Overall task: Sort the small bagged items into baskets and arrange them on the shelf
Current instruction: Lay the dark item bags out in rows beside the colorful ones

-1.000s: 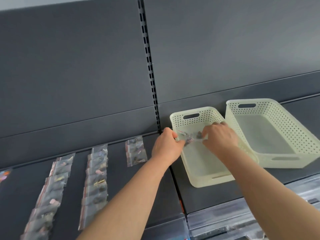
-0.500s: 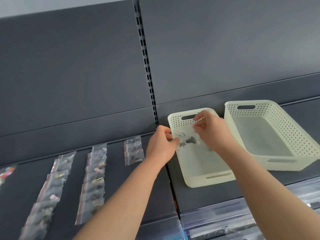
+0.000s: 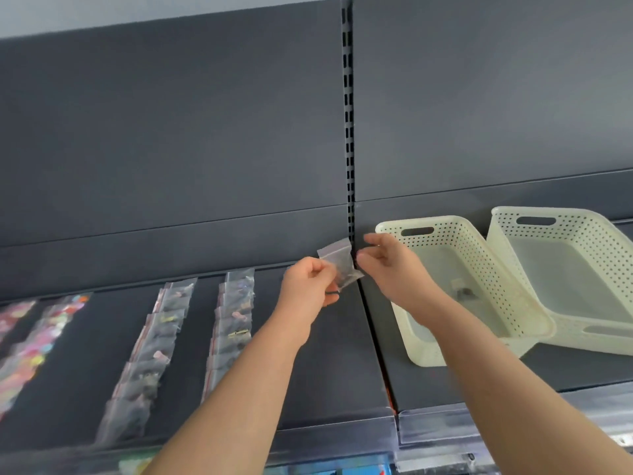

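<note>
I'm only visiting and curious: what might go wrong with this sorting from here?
The left hand pinches the small bag by its lower edge above the shelf, short of the baskets; it could slip and land outside. The right basket looks tilted, resting on the left basket's rim, so a nudge while dropping bags might shift it.

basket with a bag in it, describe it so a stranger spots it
On the dark shelf, right of the slotted upright, sit two cream baskets. It is the basket nearer the upright, with a small bag inside; the other basket looks empty.
</note>
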Action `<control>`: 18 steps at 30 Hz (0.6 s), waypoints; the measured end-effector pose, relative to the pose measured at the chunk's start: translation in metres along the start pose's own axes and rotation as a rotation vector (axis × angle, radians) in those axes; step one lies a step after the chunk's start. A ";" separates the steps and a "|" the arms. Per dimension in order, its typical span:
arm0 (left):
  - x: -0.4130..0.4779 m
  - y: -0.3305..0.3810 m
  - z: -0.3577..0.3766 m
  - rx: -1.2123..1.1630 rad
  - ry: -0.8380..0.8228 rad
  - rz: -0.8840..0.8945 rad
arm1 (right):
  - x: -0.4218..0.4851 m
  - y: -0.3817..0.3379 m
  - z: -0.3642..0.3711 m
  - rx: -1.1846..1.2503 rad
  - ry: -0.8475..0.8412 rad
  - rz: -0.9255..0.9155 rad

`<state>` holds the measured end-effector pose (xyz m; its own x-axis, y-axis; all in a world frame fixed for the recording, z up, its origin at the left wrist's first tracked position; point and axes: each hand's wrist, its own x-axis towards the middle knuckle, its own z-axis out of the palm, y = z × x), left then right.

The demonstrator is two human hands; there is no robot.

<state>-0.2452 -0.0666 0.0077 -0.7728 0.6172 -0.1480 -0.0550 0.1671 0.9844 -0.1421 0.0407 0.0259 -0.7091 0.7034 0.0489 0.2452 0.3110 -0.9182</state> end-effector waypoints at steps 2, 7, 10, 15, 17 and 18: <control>-0.002 -0.006 -0.012 -0.109 0.005 -0.069 | -0.003 0.004 0.020 0.017 -0.090 0.072; -0.005 -0.019 -0.034 -0.156 0.016 -0.130 | -0.003 0.013 0.050 0.044 -0.106 0.108; -0.003 -0.023 -0.046 -0.037 0.077 -0.077 | -0.002 0.013 0.054 -0.022 -0.124 0.102; 0.001 -0.028 -0.060 0.039 0.122 -0.105 | 0.000 0.016 0.061 0.115 -0.083 0.186; 0.003 -0.033 -0.061 0.070 0.116 -0.171 | 0.003 0.021 0.066 0.109 -0.043 0.203; 0.004 -0.035 -0.061 0.089 0.112 -0.195 | 0.003 0.023 0.069 0.104 -0.033 0.216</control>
<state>-0.2846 -0.1168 -0.0216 -0.8183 0.4787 -0.3181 -0.1576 0.3453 0.9252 -0.1847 0.0060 -0.0227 -0.6697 0.7243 -0.1641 0.3248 0.0869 -0.9418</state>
